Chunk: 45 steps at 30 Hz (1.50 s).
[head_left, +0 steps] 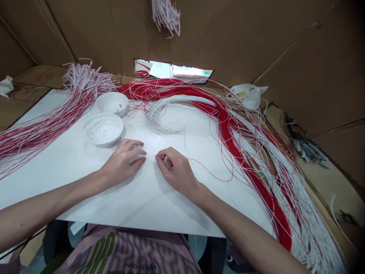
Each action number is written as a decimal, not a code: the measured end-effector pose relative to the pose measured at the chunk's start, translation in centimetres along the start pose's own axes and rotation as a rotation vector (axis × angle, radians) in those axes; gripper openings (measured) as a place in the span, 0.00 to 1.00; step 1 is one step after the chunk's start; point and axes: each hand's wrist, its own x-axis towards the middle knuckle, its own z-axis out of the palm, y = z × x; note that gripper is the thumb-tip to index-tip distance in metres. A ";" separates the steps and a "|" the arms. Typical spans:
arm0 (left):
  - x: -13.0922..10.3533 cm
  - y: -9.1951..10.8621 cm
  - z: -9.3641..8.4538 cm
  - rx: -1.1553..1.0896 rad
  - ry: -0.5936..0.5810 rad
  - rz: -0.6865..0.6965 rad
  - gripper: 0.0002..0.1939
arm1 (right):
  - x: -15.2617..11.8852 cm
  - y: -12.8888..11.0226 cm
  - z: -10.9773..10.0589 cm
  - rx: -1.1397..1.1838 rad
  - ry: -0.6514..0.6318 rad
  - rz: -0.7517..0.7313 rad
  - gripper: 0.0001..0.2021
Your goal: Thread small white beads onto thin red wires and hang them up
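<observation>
Spreading between its near edge and both hands, the white counter is leaving moving room. The right hand is pinching a thin red strand; the left hand is curling loosely over small white pieces. Beyond, round white bowls are sitting left, strand bundles curving along the right edge.

A white tabletop carries two white bowls and red and white wires.
</observation>
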 end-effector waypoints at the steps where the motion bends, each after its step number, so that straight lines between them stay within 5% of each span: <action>1: 0.0 0.0 0.0 0.003 0.008 0.003 0.08 | 0.0 0.0 0.0 0.001 0.006 -0.003 0.04; 17: 0.3 0.4 -0.7 -0.116 0.007 0.031 0.07 | -0.2 -0.3 0.2 0.053 0.059 -0.075 0.03; 27: 0.6 2.2 -2.0 -0.915 -0.181 -0.472 0.07 | -0.8 -1.9 -0.2 0.224 0.163 -0.214 0.04; 45: 0.3 1.8 -1.4 -1.034 -0.215 -0.507 0.09 | -0.7 -1.9 -0.4 0.192 0.174 -0.271 0.05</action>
